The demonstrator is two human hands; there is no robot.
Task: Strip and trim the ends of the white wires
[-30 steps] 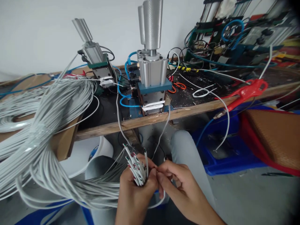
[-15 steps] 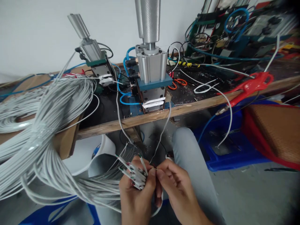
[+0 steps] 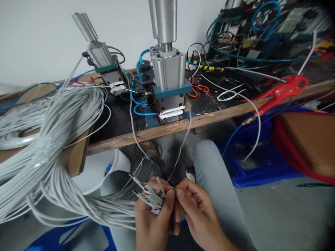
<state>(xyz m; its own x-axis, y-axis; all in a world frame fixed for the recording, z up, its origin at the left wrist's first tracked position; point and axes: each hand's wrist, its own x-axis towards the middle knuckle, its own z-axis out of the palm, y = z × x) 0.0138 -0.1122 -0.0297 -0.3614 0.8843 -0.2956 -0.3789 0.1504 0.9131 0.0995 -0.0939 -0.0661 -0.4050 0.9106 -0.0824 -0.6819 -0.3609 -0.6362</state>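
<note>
My left hand (image 3: 157, 212) is closed around the ends of several white cables (image 3: 150, 195), whose tips show small coloured inner wires. Between its thumb and forefinger it also pinches one cable end with thin dark and red wires (image 3: 172, 184). Close beside it, my right hand (image 3: 195, 205) is closed, thumb and forefinger pinching the tips of those thin wires. The rest of the cables run left from my left hand into a large white cable bundle (image 3: 49, 146) lying over the bench edge.
Two pneumatic presses (image 3: 170, 76) (image 3: 101, 59) stand on the dark bench (image 3: 117, 129). A red air gun (image 3: 282, 91) lies at the bench's right edge, near orange-handled scissors (image 3: 201, 89). Below are a white bucket (image 3: 123, 164), a blue stool (image 3: 240, 174) and a brown-topped seat (image 3: 309, 143).
My fingertips have parted slightly, and the thin dark and red wires show more clearly between them. Both hands otherwise stay in place; the view has shifted a little.
</note>
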